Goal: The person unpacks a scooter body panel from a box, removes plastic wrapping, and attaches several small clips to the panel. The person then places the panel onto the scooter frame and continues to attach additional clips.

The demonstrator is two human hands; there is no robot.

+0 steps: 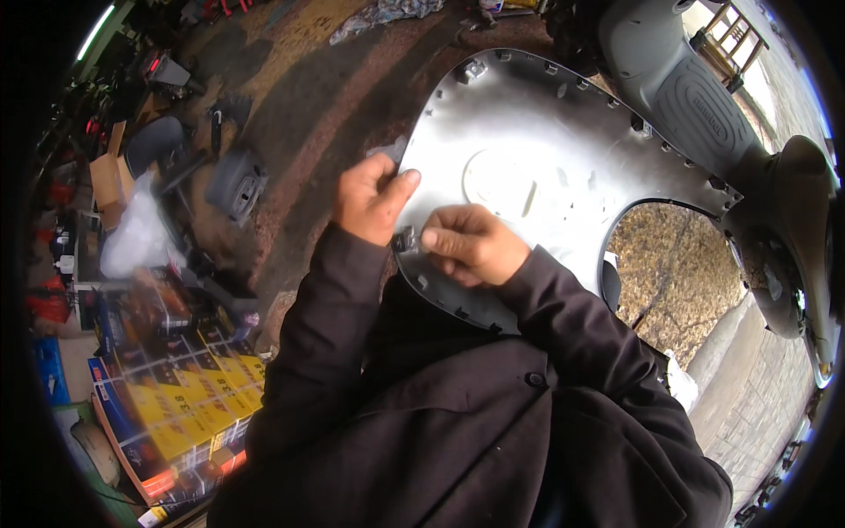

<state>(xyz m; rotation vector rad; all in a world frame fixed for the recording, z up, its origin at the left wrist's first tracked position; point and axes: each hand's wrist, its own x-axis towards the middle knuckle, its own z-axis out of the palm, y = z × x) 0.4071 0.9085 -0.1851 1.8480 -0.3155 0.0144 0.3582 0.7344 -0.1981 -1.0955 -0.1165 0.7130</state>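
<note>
A large silver-grey plastic scooter panel (pixel 572 132) lies tilted across my lap, with small clips and tabs along its rim and a big curved cut-out at its lower right. My left hand (pixel 374 198) is closed on the panel's left edge, its thumb on the face and its fingers behind. Below it, a small dark metal clip (pixel 405 238) sits at the same edge. Just right of that clip, my right hand (pixel 475 246) has its fingers curled and thumb pressed in. Whatever those fingers may pinch is hidden.
A grey scooter (pixel 704 110) stands at the upper right. Strapped yellow and dark boxes (pixel 189 400) are stacked at lower left, near a white plastic bag (pixel 139 238) and an open cardboard box (pixel 109 180). A dark grey plastic part (pixel 236 187) lies on the stained floor.
</note>
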